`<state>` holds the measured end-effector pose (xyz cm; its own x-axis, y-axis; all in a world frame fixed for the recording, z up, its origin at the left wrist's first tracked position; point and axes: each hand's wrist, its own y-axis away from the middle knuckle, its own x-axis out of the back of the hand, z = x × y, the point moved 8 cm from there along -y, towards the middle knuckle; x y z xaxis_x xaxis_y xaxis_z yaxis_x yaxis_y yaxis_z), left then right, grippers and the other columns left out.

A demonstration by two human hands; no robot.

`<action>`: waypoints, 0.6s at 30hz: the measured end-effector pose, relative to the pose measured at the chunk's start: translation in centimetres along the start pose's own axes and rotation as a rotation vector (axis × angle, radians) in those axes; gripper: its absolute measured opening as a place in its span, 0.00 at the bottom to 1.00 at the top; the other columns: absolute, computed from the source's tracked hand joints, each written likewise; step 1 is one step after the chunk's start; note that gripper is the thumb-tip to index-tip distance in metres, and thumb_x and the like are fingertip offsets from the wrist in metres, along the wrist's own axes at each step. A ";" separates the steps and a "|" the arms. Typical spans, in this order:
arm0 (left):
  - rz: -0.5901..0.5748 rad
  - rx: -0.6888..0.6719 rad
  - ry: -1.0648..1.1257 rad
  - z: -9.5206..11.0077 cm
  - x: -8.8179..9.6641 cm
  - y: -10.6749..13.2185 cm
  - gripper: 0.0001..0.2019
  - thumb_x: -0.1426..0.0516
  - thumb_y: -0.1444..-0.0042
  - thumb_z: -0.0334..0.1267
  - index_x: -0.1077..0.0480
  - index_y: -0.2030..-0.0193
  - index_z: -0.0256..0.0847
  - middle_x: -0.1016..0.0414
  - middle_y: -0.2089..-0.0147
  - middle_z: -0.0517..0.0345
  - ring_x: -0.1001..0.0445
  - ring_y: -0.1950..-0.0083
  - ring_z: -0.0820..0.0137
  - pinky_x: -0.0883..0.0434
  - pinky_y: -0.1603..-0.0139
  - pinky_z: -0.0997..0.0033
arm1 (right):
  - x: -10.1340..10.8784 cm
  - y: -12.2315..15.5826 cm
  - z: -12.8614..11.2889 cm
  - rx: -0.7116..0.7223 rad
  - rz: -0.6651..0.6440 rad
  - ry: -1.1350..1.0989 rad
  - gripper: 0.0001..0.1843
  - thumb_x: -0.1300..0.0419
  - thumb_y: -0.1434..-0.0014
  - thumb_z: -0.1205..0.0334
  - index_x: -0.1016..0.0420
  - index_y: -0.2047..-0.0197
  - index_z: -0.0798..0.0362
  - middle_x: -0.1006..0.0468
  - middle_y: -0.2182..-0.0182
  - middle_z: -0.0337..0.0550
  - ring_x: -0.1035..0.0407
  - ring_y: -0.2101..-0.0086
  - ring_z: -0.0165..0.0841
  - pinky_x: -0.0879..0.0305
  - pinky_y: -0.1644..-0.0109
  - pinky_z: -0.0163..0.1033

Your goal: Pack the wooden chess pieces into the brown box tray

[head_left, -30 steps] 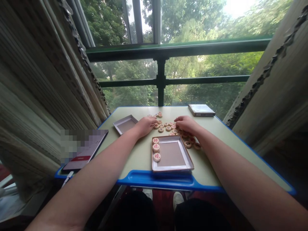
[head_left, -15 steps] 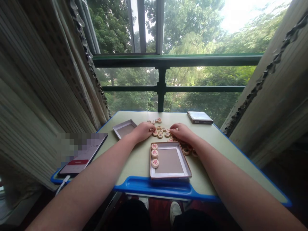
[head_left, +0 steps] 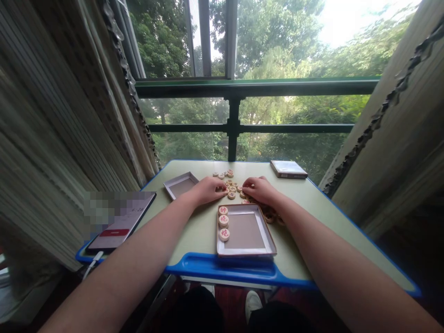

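Observation:
My left hand (head_left: 211, 190) is closed in a pinch at a round wooden Chinese chess piece (head_left: 226, 190), at the left side of a loose cluster. Across from it, my right hand (head_left: 260, 190) has its fingertips on another Chinese chess piece (head_left: 240, 188); the curled fingers partly cover it. Between the hands lie several more pieces, one of them a Chinese chess piece (head_left: 231, 195) nearest me. An open shallow box (head_left: 247, 253) stands closer to me. Three red-marked pieces (head_left: 224, 221) form a column along its left wall.
A second shallow box part (head_left: 181, 186) lies at the left, near a tablet (head_left: 121, 226) with a white cable (head_left: 93, 264). More pieces (head_left: 269, 216) lie partly hidden under my right forearm. At the far right is a flat case (head_left: 288, 169); several pieces (head_left: 224, 174) sit farther back.
My left hand has shifted slightly right, towards the cluster, along with the piece at its fingertips. My right hand has moved slightly left. The pieces between them sit closer together.

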<state>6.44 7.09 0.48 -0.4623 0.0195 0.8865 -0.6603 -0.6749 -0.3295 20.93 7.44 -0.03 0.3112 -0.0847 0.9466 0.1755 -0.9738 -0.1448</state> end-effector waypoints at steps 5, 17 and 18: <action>0.020 -0.018 -0.016 -0.2 -0.1 -0.1 0.09 0.45 0.50 0.34 0.24 0.64 0.40 0.22 0.62 0.56 0.27 0.60 0.69 0.31 0.55 0.71 | -0.4 -0.2 -0.4 0.070 0.008 -0.013 0.16 0.47 0.43 0.53 0.26 0.55 0.50 0.22 0.62 0.41 0.35 0.58 0.35 0.45 0.50 0.38; 0.076 0.045 -0.176 -0.1 0.6 -0.1 0.11 0.45 0.49 0.43 0.24 0.65 0.41 0.24 0.61 0.53 0.28 0.59 0.65 0.32 0.54 0.65 | 1.1 -0.5 2.4 -0.127 0.118 0.020 0.18 0.48 0.44 0.52 0.22 0.59 0.51 0.23 0.61 0.47 0.34 0.59 0.37 0.43 0.54 0.36; 0.067 0.039 -0.175 -0.1 0.5 -0.1 0.12 0.45 0.49 0.44 0.24 0.66 0.41 0.24 0.62 0.53 0.28 0.59 0.65 0.32 0.54 0.65 | 0.9 -0.5 2.1 -0.103 0.110 0.032 0.18 0.47 0.45 0.51 0.22 0.59 0.51 0.23 0.61 0.47 0.34 0.58 0.38 0.43 0.53 0.37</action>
<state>6.23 7.20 0.93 -0.3927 -0.1525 0.9069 -0.6067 -0.6982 -0.3801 23.05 8.29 0.34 0.2931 -0.1973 0.9355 0.0442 -0.9746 -0.2195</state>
